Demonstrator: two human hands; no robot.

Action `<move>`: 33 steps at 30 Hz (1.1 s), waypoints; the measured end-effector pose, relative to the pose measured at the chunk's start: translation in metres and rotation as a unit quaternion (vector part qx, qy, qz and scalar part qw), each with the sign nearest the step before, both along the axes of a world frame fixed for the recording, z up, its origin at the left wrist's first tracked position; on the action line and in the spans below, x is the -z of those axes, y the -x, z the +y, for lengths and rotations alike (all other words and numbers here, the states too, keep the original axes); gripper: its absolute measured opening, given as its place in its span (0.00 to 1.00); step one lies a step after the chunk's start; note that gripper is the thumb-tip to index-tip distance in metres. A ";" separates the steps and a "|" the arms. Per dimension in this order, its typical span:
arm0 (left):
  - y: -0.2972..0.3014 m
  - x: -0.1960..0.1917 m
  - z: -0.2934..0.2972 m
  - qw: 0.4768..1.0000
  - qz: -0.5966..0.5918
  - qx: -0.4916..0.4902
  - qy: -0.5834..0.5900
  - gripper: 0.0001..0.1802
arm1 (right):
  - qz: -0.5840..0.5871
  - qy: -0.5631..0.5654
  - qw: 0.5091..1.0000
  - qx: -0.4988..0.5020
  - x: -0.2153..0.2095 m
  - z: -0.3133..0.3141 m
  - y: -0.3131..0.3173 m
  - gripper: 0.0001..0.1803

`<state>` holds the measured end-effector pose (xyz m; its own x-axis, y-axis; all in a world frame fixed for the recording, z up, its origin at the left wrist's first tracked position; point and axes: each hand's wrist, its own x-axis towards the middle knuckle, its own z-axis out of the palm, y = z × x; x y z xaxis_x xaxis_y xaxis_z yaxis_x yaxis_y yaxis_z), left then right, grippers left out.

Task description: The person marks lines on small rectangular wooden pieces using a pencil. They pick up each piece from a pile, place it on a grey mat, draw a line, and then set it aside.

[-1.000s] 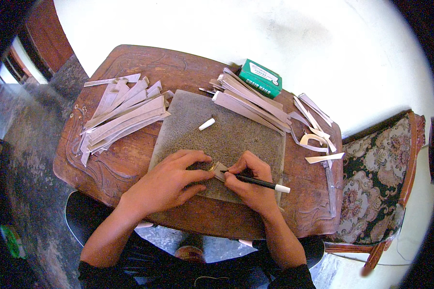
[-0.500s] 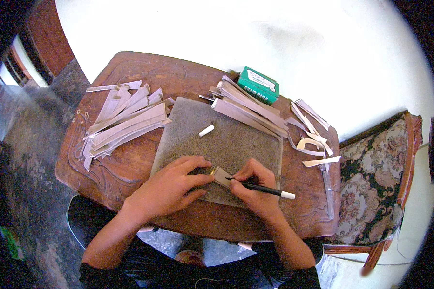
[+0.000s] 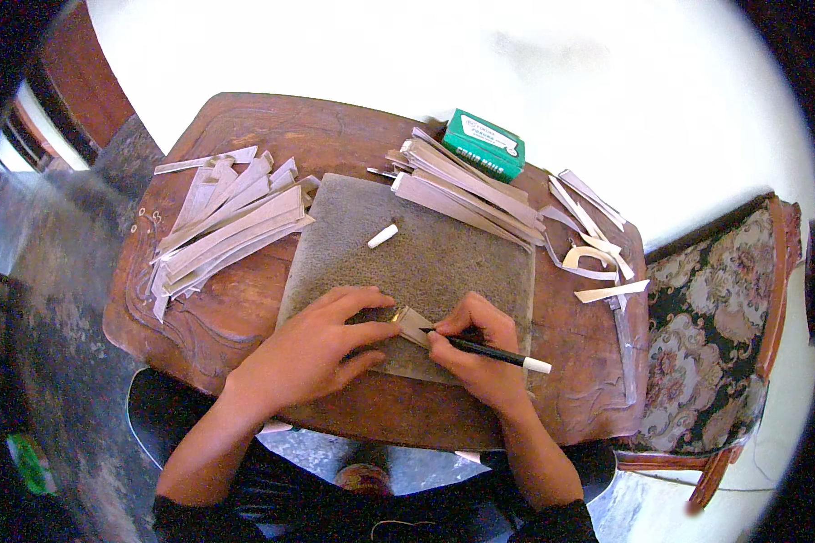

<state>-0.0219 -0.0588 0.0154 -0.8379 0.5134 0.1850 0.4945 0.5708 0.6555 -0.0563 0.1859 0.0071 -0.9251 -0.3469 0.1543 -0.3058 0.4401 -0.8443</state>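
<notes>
A short, flat, grey-brown strip (image 3: 415,327), gold glinting at one end, sits over the rough grey board (image 3: 344,240); left hand (image 3: 303,351) touches it, grip unclear; right hand (image 3: 493,380) grasps a slim black pen (image 3: 489,351).

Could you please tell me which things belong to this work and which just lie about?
Likely belonging: slim black pen; small flat beige piece; grey rectangular mat; piled beige strips.
Likely idle: green cardboard box; loose pale strips; floral upholstered chair.
</notes>
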 end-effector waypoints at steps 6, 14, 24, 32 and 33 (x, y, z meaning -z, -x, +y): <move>-0.001 -0.003 -0.001 1.000 -0.005 -0.001 0.004 0.21 | 0.014 0.016 1.000 0.004 0.003 -0.003 0.001 0.12; 0.000 -0.001 -0.001 1.000 -0.001 0.002 0.006 0.21 | 0.005 -0.003 1.000 0.000 0.000 -0.002 0.001 0.10; 0.000 0.000 0.000 1.000 0.000 -0.002 -0.002 0.21 | 0.009 0.013 1.000 0.003 0.002 -0.004 0.002 0.14; 0.000 -0.001 0.000 1.000 -0.003 -0.001 -0.002 0.21 | 0.010 0.015 1.000 0.005 0.002 -0.003 0.002 0.13; 0.000 0.000 0.000 1.000 0.002 0.000 -0.003 0.21 | 0.015 0.012 1.000 0.005 0.003 -0.003 0.002 0.13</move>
<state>-0.0222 -0.0587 0.0158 -0.8375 0.5115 0.1923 0.4970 0.5668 0.6571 -0.0581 0.1825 0.0041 -0.9233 -0.3338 0.1899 -0.3267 0.4226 -0.8454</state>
